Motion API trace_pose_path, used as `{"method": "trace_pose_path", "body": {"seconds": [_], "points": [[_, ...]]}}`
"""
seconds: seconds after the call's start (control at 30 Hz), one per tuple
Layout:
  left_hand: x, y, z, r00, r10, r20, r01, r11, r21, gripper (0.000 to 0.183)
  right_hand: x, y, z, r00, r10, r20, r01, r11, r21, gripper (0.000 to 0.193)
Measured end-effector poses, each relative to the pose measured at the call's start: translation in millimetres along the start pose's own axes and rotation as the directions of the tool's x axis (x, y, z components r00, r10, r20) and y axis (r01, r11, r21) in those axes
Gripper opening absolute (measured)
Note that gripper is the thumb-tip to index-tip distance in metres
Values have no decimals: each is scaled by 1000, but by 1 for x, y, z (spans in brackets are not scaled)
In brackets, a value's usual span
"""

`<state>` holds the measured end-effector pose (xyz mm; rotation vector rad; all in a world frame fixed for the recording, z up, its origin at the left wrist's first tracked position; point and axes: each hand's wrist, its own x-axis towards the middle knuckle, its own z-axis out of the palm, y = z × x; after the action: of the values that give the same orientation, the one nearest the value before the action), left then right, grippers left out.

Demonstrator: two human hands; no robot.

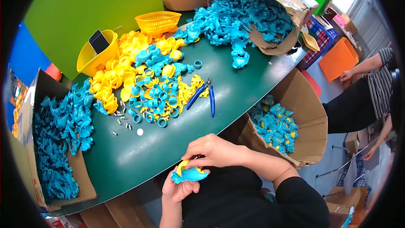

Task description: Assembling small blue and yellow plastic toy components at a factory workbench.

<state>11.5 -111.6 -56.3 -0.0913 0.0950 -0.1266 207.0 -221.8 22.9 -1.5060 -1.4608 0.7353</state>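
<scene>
Just off the table's near edge, my left hand (181,191) is closed around a curved blue plastic shell (193,175). My right hand (216,150) reaches over it from above, its thumb and fingers pinching a yellow plastic piece (182,167) that sits against the shell. How far the yellow piece goes into the shell is partly hidden by my fingers. Beyond my hands on the green table (168,143) are a heap of blue rings (162,123), small yellow parts (187,93), small metal parts (121,114) and blue-handled pliers (212,102).
Blue shells fill a cardboard box (86,177) at left and spill from another (274,52) at the back. Yellow pieces (105,78) lie beside a yellow basket (80,61) holding a phone. A carton (310,131) of blue-and-yellow assemblies stands right; another person (373,97) is beyond.
</scene>
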Motion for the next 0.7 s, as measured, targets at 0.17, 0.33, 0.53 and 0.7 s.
{"method": "trace_pose_path", "body": {"seconds": [0.17,0.33,0.53,0.7], "points": [[-8,2,-4,1000,3,-19,-3,1000,12,68,3,20,-50,851,-3,-525,-138,963,-229,21],[14,11,28,983,183,9,-169,889,426,69,-4,130,-140,578,-370,-727,-649,331,-685,30],[18,13,16,949,303,83,-314,918,243,63,-13,105,-136,349,332,-876,-215,939,270,34],[-2,28,11,924,363,117,-369,929,36,59,-38,136,-143,339,324,-883,-490,862,128,24]]}}
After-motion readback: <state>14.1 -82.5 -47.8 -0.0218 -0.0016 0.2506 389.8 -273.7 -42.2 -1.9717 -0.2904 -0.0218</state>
